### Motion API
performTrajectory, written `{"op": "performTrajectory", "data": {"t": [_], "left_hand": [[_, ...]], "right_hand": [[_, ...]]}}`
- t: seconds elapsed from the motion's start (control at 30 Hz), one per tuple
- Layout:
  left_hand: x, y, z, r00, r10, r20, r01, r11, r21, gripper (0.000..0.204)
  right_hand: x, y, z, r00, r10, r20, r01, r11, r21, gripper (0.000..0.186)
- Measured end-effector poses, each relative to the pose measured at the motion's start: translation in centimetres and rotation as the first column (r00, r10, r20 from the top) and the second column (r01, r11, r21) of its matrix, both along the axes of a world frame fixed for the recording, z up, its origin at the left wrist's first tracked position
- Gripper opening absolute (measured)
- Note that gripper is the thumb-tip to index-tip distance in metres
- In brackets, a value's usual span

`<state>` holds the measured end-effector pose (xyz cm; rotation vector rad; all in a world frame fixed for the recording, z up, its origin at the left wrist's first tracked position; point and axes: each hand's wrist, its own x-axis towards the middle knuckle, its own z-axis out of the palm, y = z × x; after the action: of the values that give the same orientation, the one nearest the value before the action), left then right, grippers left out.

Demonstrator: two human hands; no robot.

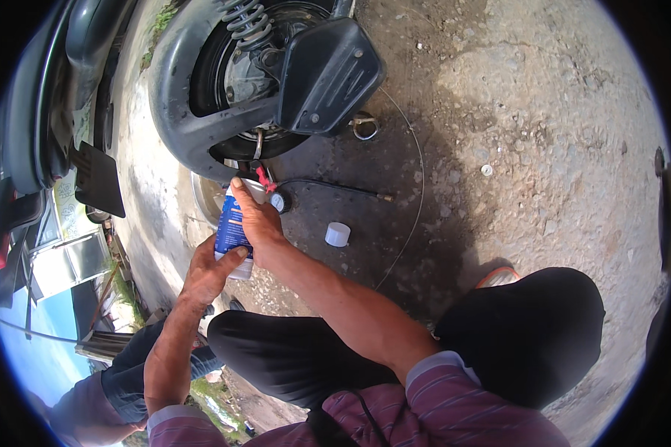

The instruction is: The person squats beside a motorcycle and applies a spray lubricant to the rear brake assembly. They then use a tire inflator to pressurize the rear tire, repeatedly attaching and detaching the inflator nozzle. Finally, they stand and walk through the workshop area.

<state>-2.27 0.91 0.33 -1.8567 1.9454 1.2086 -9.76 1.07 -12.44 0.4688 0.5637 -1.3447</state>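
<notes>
Both of my hands are closed around a blue and white bottle (230, 225), held tilted beside the scooter's rear wheel. My left hand (207, 274) grips its lower end, the thumb lying across it. Higher up, my right hand (258, 220) wraps the other end, with the thumb along the side. The bottle's mouth is not plain to see. Just past my right hand are a round gauge (278, 201), a red fitting (264, 179) and a black hose (335, 185) with a brass end. A white cap (338, 234) lies on the ground to the right.
The scooter's rear wheel (200, 78), with its black cover (334, 74) and coil spring (247, 22), stands ahead. A metal ring (365, 128) and a thin curved wire (419, 156) lie on the rough ground. Another person's legs (130, 372) are at lower left.
</notes>
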Motion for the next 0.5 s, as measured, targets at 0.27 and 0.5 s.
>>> {"op": "performTrajectory", "data": {"t": [0.27, 0.5], "left_hand": [[1.0, -0.1, -1.5, 0.988, 0.001, -0.154, 0.000, 1.000, 0.007, 0.025], [0.4, -0.5, -0.9, 0.998, -0.023, -0.054, 0.026, 0.998, 0.054, 0.034]], "right_hand": [[-0.1, 0.2, -1.2, 0.999, -0.008, 0.048, 0.012, 0.996, -0.094, 0.062], [0.1, 0.3, -1.2, 0.998, -0.020, 0.068, 0.024, 0.998, -0.063, 0.061]]}}
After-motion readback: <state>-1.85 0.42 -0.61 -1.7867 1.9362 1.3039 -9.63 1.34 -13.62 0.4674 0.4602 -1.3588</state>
